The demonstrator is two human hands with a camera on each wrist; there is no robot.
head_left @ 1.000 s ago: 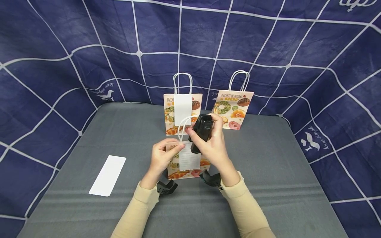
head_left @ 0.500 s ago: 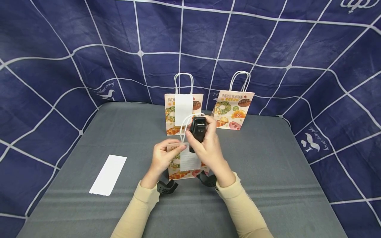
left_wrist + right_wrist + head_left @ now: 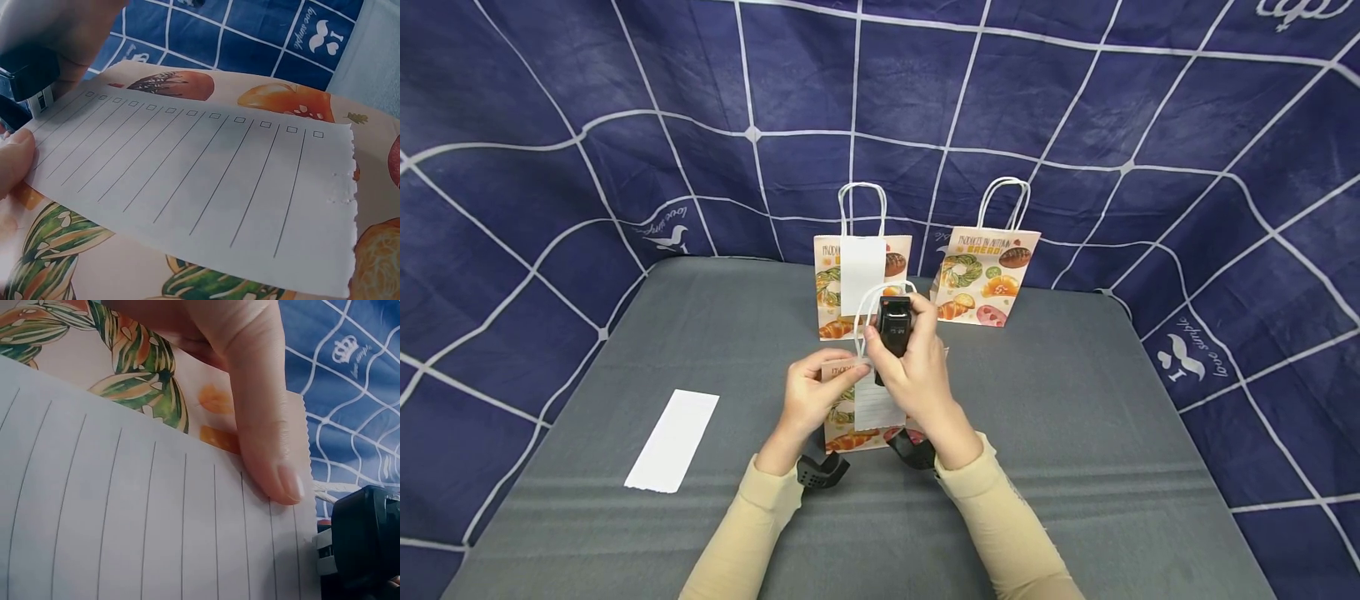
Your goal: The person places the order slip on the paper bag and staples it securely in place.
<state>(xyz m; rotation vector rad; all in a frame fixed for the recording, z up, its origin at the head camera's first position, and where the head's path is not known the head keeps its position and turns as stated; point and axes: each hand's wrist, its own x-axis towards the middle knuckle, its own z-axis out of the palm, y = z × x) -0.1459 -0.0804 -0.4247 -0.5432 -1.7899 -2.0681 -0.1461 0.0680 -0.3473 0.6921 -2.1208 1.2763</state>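
While your left hand [image 3: 808, 396] stays put at the top of the front bag [image 3: 850, 440], your right hand [image 3: 917, 367] has moved leftward over the last second, bringing the black stapler [image 3: 894, 329] with it. A second ago the stapler leaned out to the right of the lined slip [image 3: 880, 408]; now it stands more nearly in line with the slip's upper end. That likely matters for joining paper to bag, since the stapler's mouth appears set at the edge where the two overlap.

Your left thumb presses on the slip near its top, with your fingers behind the bag, so the two are pinched together; the slip lies flat down the bag's front, its ragged end lowest. Your right fingers and thumb are wrapped around the stapler. In both wrist views its metal mouth sits at the slip's upper edge, but you cannot tell from here whether it has bitten through.

Nothing else has shifted: the rear bag [image 3: 898, 267] stands behind with a white slip [image 3: 862, 275] on its front, the right-hand bag [image 3: 988, 275] stands beside it, and the loose slip [image 3: 672, 440] lies on the grey table [image 3: 1075, 467] to your left.
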